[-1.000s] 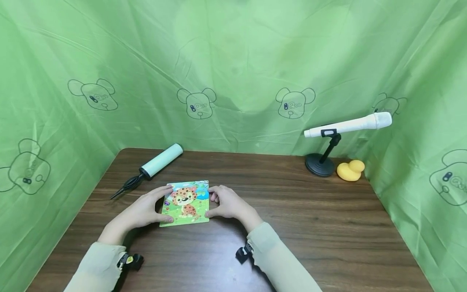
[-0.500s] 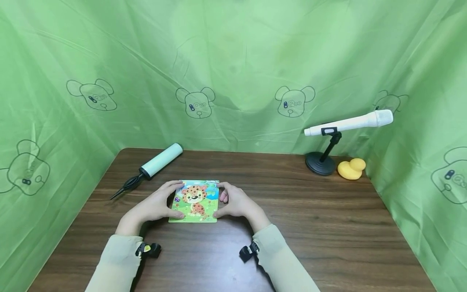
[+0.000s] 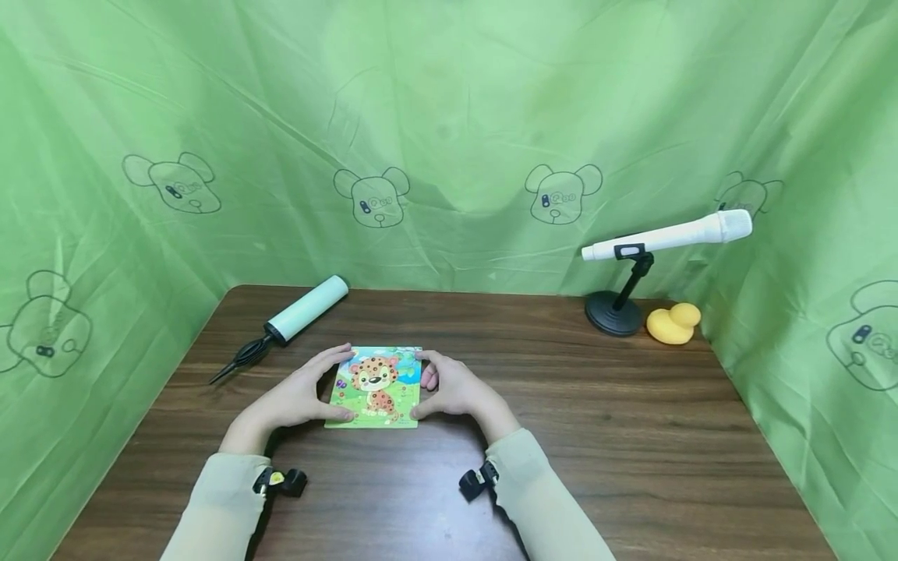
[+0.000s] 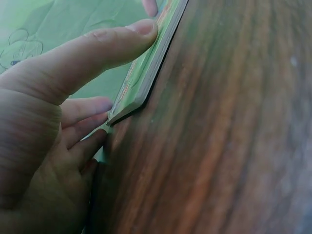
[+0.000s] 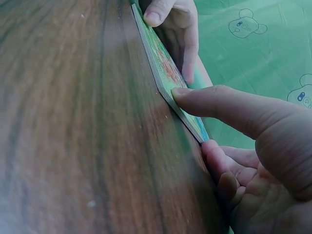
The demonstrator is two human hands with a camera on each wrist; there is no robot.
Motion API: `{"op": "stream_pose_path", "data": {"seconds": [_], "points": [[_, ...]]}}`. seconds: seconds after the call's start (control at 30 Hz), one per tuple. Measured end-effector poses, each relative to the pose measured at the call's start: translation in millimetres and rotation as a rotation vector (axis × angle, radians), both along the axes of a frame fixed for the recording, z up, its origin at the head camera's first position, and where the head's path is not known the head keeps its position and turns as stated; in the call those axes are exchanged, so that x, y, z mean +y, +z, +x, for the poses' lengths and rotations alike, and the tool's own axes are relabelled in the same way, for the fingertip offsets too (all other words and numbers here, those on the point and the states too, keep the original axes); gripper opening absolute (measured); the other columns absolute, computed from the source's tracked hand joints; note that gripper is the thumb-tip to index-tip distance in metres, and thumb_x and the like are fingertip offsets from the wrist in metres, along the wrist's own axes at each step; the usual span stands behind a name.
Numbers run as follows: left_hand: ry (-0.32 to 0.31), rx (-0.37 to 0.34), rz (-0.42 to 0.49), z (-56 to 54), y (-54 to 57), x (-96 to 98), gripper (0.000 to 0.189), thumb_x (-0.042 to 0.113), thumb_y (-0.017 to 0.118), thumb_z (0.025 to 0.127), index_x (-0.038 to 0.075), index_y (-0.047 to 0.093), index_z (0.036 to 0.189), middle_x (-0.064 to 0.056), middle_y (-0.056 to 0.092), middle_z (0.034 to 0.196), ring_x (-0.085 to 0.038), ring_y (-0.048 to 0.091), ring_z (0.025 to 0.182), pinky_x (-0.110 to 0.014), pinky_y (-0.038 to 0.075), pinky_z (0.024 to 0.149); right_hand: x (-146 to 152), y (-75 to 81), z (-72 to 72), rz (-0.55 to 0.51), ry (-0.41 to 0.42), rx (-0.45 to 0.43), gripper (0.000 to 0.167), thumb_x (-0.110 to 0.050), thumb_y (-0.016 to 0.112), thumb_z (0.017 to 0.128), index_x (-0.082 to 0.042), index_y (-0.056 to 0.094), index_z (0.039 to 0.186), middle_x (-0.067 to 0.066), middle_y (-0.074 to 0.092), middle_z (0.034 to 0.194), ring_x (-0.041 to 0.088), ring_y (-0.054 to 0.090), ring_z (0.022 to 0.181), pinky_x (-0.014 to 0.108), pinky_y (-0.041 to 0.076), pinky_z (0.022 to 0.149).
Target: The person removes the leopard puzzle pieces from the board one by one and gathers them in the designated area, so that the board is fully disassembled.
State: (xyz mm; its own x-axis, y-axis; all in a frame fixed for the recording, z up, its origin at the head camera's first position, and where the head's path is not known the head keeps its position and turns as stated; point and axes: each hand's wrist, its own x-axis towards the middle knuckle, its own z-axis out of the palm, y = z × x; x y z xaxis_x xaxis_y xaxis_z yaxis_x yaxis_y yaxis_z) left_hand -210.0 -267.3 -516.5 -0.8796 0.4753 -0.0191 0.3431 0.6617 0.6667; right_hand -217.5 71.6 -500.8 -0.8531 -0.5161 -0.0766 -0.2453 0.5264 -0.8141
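A thin square picture board [image 3: 375,387] with a spotted leopard cub on green and blue lies on the brown table in front of me. My left hand [image 3: 299,396] holds its left side, thumb on the near left corner and a finger at the far left corner. On the opposite side my right hand [image 3: 459,389] holds the right edge, thumb near the close right corner. The left wrist view shows the left thumb [image 4: 144,30] resting on the board's top face. In the right wrist view the right thumb [image 5: 187,95] presses the face while fingertips touch the edge.
A pale green hand pump [image 3: 309,308] with a black nozzle lies at the back left. At the back right stand a white microphone [image 3: 673,235] on a black stand [image 3: 614,313] and a yellow rubber duck [image 3: 673,323]. A green curtain [image 3: 449,140] surrounds the table [image 3: 596,436].
Both hands have moved the board a little to the right and straightened it over the last second. Since half a second ago, hands and board have hardly moved.
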Motion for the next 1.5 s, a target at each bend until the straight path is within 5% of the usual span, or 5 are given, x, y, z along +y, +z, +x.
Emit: {"op": "stream_pose_path", "data": {"seconds": [0.4, 0.57, 0.77, 0.97, 1.5], "points": [[-0.046, -0.067, 0.022, -0.8, -1.4, 0.7, 0.117, 0.051, 0.097, 0.080, 0.012, 0.035, 0.171, -0.011, 0.022, 0.182, -0.047, 0.011, 0.166, -0.080, 0.020, 0.123, 0, 2.3, -1.5, -0.034, 0.009, -0.040, 0.103, -0.008, 0.103, 0.069, 0.000, 0.050, 0.158, 0.007, 0.067, 0.104, 0.014, 0.060, 0.092, 0.026, 0.051, 0.089], [-0.047, -0.061, 0.030, 3.5, -3.5, -1.0, 0.116, 0.049, 0.097, 0.081, 0.010, 0.035, 0.171, -0.015, 0.021, 0.181, -0.049, 0.010, 0.166, -0.081, 0.019, 0.122, -2, -1.2, -1.6, -0.021, 0.005, -0.030, 0.094, -0.018, 0.100, 0.078, -0.002, 0.052, 0.158, 0.005, 0.067, 0.103, 0.012, 0.059, 0.088, 0.028, 0.052, 0.087], [-0.042, -0.078, 0.028, 7.7, -3.2, -3.6, 0.118, 0.048, 0.098, 0.080, 0.008, 0.033, 0.170, -0.017, 0.020, 0.180, -0.050, 0.008, 0.165, -0.081, 0.016, 0.123, -14, -5.4, -3.4, 0.049, -0.088, 0.040, 0.078, -0.031, 0.093, 0.087, -0.004, 0.060, 0.151, 0.003, 0.068, 0.102, 0.008, 0.060, 0.082, 0.029, 0.053, 0.079], [-0.044, -0.071, 0.013, 4.0, -2.5, -2.2, 0.118, 0.049, 0.098, 0.080, 0.010, 0.033, 0.171, -0.016, 0.020, 0.181, -0.050, 0.008, 0.166, -0.080, 0.017, 0.123, -23, -2.8, -8.9, 0.106, -0.157, 0.094, 0.064, -0.030, 0.092, 0.088, -0.007, 0.068, 0.142, 0.003, 0.063, 0.105, 0.015, 0.053, 0.094, 0.034, 0.049, 0.088], [-0.063, -0.078, 0.006, -1.2, 2.7, 4.6, 0.118, 0.050, 0.098, 0.080, 0.012, 0.033, 0.172, -0.014, 0.020, 0.181, -0.049, 0.007, 0.166, -0.082, 0.015, 0.123, -22, -3.3, -10.5, 0.088, -0.259, 0.064, 0.060, -0.027, 0.097, 0.082, -0.009, 0.071, 0.133, -0.002, 0.064, 0.106, 0.016, 0.057, 0.097, 0.037, 0.052, 0.091]]}}
